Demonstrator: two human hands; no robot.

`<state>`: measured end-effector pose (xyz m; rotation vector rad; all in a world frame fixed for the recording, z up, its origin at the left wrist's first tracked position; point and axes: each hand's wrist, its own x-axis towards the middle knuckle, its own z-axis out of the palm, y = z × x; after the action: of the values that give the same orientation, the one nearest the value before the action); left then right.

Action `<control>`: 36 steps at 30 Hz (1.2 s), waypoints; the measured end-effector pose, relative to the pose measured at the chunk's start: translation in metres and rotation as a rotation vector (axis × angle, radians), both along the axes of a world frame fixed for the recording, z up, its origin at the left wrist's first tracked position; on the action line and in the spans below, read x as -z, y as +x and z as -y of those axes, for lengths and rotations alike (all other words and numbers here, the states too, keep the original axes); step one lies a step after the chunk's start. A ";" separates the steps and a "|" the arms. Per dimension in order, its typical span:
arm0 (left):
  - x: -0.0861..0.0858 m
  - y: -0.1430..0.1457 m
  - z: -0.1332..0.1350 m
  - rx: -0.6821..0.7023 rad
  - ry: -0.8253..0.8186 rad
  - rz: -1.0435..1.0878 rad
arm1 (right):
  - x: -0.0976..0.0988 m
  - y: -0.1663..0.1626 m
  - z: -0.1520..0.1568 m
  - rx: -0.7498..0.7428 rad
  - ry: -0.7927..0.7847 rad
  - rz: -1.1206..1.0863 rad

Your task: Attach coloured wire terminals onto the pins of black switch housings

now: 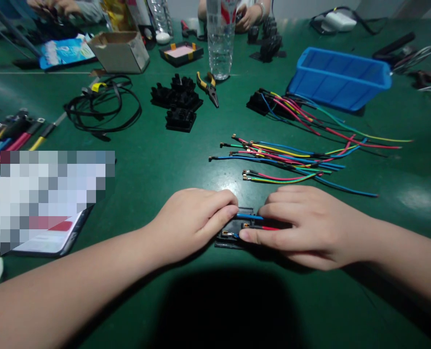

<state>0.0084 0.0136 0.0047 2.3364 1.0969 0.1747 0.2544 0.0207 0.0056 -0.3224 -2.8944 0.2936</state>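
A small black plastic housing [233,225] lies on the green table with its open side up. My left hand [200,213] is closed on its left side, thumb and forefinger pressed together by the end of a blue wire [251,216]. From the right, my right hand [306,225] is closed around wires that run into the housing, its thumb tip down beside a brass terminal [229,233] on a blue lead. Between them lies a red wire [268,228] with a metal terminal. My palms hide the wires' far ends and parts of the housing.
Loose terminal-tipped wires [284,157] lie just beyond my hands. Farther back are black housings [179,97], yellow-handled pliers [210,88], a water bottle [220,43] and a blue bin [341,77]. A phone [55,237] lies at left. Other people's hands [249,17] show across the table.
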 end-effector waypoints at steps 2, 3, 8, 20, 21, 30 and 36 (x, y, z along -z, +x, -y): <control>0.000 -0.001 -0.001 0.001 0.004 0.016 | 0.001 0.000 0.001 0.013 0.045 0.002; 0.000 -0.002 -0.001 0.009 0.009 0.022 | 0.002 0.000 0.001 0.024 0.064 0.002; 0.002 -0.001 0.002 0.067 0.108 -0.048 | 0.004 0.001 0.000 0.084 0.170 0.008; 0.000 0.001 0.005 -0.091 0.013 0.197 | 0.005 -0.005 0.002 0.296 0.351 -0.087; 0.001 0.001 0.006 -0.117 0.021 0.218 | 0.007 -0.006 0.002 0.324 0.381 -0.090; 0.005 -0.001 0.003 -0.210 -0.086 0.466 | 0.026 -0.015 0.004 0.503 0.516 -0.182; 0.009 0.000 -0.003 -0.206 -0.191 0.562 | 0.027 -0.016 0.001 0.554 0.512 -0.165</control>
<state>0.0083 0.0166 -0.0046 1.8343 1.0057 0.7211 0.2380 0.0197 -0.0213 -0.9126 -2.4656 -0.4761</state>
